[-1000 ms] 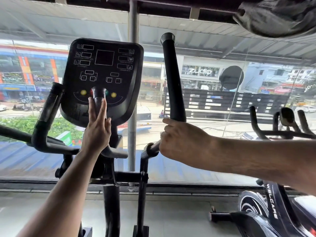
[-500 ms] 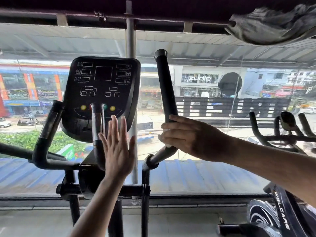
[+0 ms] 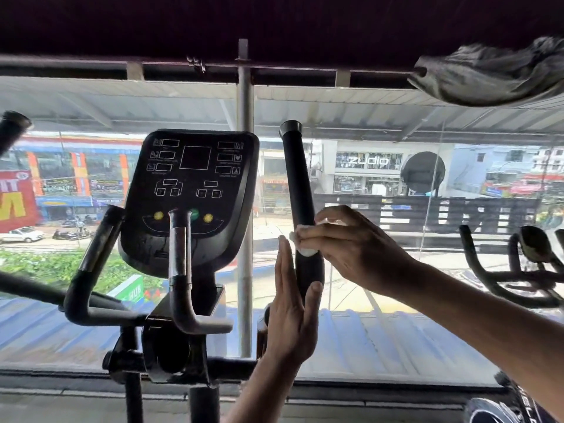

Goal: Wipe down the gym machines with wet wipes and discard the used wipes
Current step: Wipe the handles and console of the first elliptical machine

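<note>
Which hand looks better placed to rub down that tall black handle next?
The right hand, probably. It already pinches the white wipe against the tall black handle, so it can rub straight away. The left hand carries no wipe; its straight fingers only rest against the handle lower down, steadying it.

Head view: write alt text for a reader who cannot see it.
A person's right hand presses a white wet wipe against the upright black handlebar of an elliptical machine while the left hand steadies the bar lower down. The machine's dark console stands to the left, before a window onto a street.
</note>
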Available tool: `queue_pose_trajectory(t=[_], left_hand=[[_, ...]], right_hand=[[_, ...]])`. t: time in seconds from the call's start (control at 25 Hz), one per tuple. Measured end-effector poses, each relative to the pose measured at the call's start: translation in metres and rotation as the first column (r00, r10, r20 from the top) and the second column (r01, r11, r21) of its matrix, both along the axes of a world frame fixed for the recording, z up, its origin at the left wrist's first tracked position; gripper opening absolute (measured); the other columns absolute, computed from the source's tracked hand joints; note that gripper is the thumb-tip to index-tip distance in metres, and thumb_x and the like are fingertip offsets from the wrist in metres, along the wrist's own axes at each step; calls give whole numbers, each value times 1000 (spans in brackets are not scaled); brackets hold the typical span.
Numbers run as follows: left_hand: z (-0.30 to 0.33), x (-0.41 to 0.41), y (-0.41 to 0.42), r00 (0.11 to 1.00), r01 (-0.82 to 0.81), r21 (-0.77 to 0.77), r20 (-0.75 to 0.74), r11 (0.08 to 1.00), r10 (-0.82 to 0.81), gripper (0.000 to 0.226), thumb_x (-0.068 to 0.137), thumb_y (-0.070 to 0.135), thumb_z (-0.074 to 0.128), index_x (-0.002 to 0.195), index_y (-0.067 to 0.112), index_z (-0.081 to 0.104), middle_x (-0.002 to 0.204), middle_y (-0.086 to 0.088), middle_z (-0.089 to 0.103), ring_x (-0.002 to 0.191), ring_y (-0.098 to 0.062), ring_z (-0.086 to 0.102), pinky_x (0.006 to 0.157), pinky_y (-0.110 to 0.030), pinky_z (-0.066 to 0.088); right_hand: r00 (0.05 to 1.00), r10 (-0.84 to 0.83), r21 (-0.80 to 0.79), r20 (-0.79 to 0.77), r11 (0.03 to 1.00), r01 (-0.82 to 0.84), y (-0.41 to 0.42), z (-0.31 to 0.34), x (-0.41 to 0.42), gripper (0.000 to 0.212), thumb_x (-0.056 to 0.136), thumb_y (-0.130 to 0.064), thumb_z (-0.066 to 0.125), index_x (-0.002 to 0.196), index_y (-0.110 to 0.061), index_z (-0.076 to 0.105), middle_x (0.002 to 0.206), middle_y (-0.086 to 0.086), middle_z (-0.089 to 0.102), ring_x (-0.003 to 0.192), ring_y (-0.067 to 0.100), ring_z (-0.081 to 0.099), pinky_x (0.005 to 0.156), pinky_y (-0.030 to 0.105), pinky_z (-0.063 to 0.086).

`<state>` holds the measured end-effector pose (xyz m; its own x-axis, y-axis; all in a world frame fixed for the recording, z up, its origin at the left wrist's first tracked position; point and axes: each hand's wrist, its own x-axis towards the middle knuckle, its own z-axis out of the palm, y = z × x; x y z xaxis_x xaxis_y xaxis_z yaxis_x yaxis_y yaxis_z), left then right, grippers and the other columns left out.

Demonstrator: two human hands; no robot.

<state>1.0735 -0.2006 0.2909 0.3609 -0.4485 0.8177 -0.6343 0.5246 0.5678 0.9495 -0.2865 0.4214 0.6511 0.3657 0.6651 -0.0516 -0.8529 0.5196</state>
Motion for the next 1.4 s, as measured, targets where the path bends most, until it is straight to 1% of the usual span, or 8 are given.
queue_pose_trajectory(t=[0.16, 0.28, 0.4, 0.48, 0.68, 0.88, 1.2, 1.4], left_hand=[[6, -2, -4, 999, -34, 0, -36, 999, 34, 75, 102, 68, 32, 165, 34, 9, 171, 21, 11, 156, -2, 17, 108, 0, 23], [21, 0, 0, 984, 115, -58, -133, 992, -122, 71, 102, 51, 45, 164, 30, 17, 165, 24, 31, 148, -2, 38, 112, -19, 37], [58, 2, 4, 971, 146, 26, -198, 989, -138, 69, 102, 40, 55, 161, 37, 19, 104, 50, 60, 96, -10, 65, 86, -38, 56], [73, 0, 4, 958, 186, 81, -234, 979, -163, 66, 107, 21, 55, 161, 34, 19, 82, 47, 60, 81, -2, 66, 76, -26, 56], [70, -9, 0, 939, 245, 16, -255, 969, -233, 58, 107, 29, 44, 152, 59, 22, 123, 47, 54, 111, -26, 70, 84, -52, 62], [64, -7, -5, 971, 136, 65, -206, 989, -120, 54, 110, 30, 43, 151, 56, 18, 119, 21, 64, 77, -25, 74, 70, -24, 57], [61, 2, -1, 981, 139, 166, -155, 976, -113, 61, 109, 36, 43, 157, 48, 7, 129, -16, 63, 74, -18, 73, 69, -20, 54], [69, 0, 0, 978, 94, 176, -198, 980, -58, 60, 108, 31, 51, 156, 50, 20, 113, 12, 70, 88, -25, 72, 84, -45, 61]], right_hand=[[998, -67, -64, 16, 996, 68, -20, 46, 28, 23, 97, -3, 66, 117, -9, 74, 123, -4, 72, 88, 26, 53, 77, 35, 52], [997, -78, -47, -17, 996, 77, -32, 74, 45, 23, 92, 2, 69, 113, -5, 75, 118, 3, 74, 84, 25, 55, 72, 36, 54], [999, -38, 73, 15, 997, 37, -34, 81, 54, 18, 90, 3, 69, 105, -5, 77, 110, 5, 75, 85, 26, 61, 76, 39, 55], [999, -5, 125, 44, 992, 0, -32, 67, 50, 21, 90, 3, 69, 108, -5, 77, 110, 5, 75, 88, 26, 61, 79, 38, 56], [994, 50, 187, 96, 980, -67, -37, 36, 24, 23, 90, -4, 73, 111, -13, 77, 113, -5, 74, 94, 22, 55, 82, 34, 51], [988, 30, 118, 151, 992, -48, -51, 69, 58, 21, 91, -1, 68, 107, -11, 77, 112, -1, 75, 94, 25, 59, 79, 38, 55], [980, -123, 94, 154, 989, 110, -72, 136, 107, 48, 100, -34, 36, 98, -6, 75, 108, 7, 73, 97, 30, 60, 77, 42, 56], [952, 24, 278, 305, 954, -113, -82, 116, 107, 25, 98, -10, 51, 95, -6, 76, 105, 8, 68, 95, 28, 66, 83, 37, 56]])
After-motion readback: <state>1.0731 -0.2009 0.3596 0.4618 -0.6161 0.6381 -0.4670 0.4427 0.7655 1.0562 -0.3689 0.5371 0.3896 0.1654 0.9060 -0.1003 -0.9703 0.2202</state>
